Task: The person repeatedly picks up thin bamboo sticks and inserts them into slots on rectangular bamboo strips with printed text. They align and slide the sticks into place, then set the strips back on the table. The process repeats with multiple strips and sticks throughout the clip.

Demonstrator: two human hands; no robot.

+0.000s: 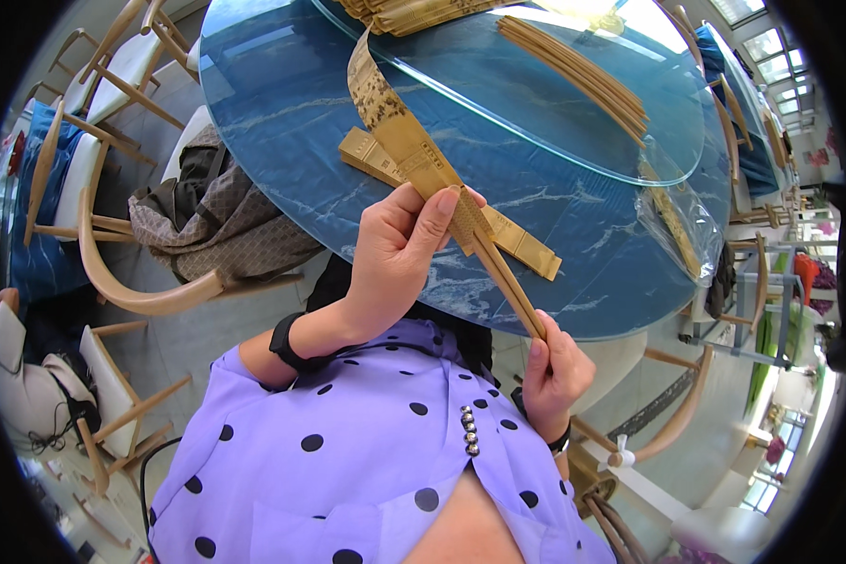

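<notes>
Above the table's near edge, a pair of brown chopsticks (505,280) lies partly inside a long gold patterned paper sleeve (414,150). My left hand (399,244) is closed on the sleeve near its open end, thumb on top. The fingers of my right hand (553,368) pinch the bare ends of the chopsticks. Beneath the held sleeve, more flat gold sleeves (528,250) rest on the blue table, partly hidden by my left hand. A bundle of brown chopsticks (578,75) lies on the glass turntable (498,117).
A pile of gold sleeves (414,14) sits at the far side. At the table's right, a clear plastic bag (694,226) holds gold-wrapped pieces. The round table (282,122) has a blue marbled cover. Wooden chairs (113,282) stand around, one bearing a patterned brown bag (221,211).
</notes>
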